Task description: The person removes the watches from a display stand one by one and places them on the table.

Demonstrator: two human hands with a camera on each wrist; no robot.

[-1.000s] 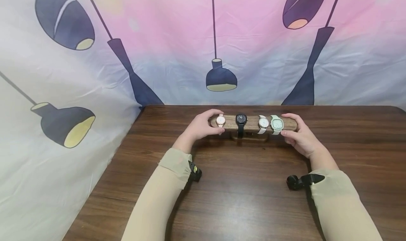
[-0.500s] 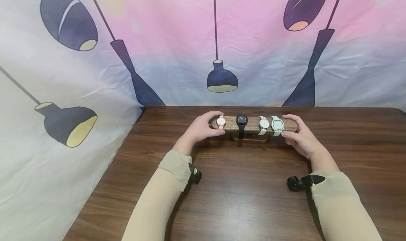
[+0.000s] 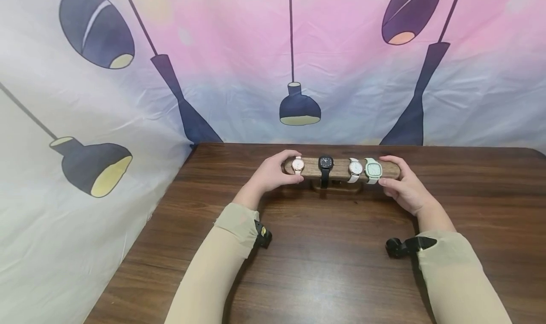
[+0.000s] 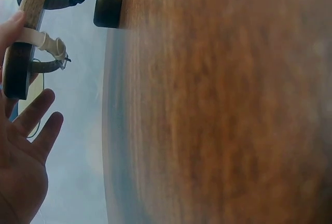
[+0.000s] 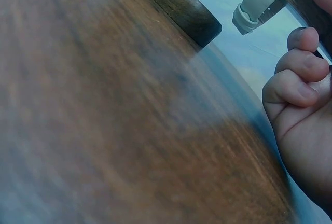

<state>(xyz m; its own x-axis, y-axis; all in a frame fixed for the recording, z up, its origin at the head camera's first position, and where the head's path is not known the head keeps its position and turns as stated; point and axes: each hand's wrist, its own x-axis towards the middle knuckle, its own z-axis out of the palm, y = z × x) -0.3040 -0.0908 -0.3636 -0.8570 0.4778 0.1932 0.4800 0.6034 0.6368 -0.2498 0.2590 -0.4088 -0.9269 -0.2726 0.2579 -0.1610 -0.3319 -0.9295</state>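
A wooden watch stand point(image 3: 310, 167) has a long bar raised over a smaller base point(image 3: 337, 187). Strapped round the bar are a small pinkish-white watch point(image 3: 297, 164), a black square watch point(image 3: 326, 163), a round white watch point(image 3: 355, 168) and a mint-green square watch point(image 3: 373, 170). My left hand point(image 3: 273, 173) grips the bar's left end, thumb in front and index finger behind, beside the pinkish-white watch. The right end is held by my right hand point(image 3: 405, 189) in the same way, near the green watch. In the right wrist view, the other fingers point(image 5: 298, 68) curl below the bar.
The stand is at the far part of a dark brown wooden table point(image 3: 324, 267). Close behind the table's back edge hangs a cloth backdrop point(image 3: 239, 87) printed with lamps. A black wrist camera point(image 3: 263, 235) sits on the left cuff, another camera point(image 3: 401, 247) on the right.
The head view has shifted slightly, so everything sits a little lower in it. Both hands keep their hold on the watch stand, with no clear movement of it.
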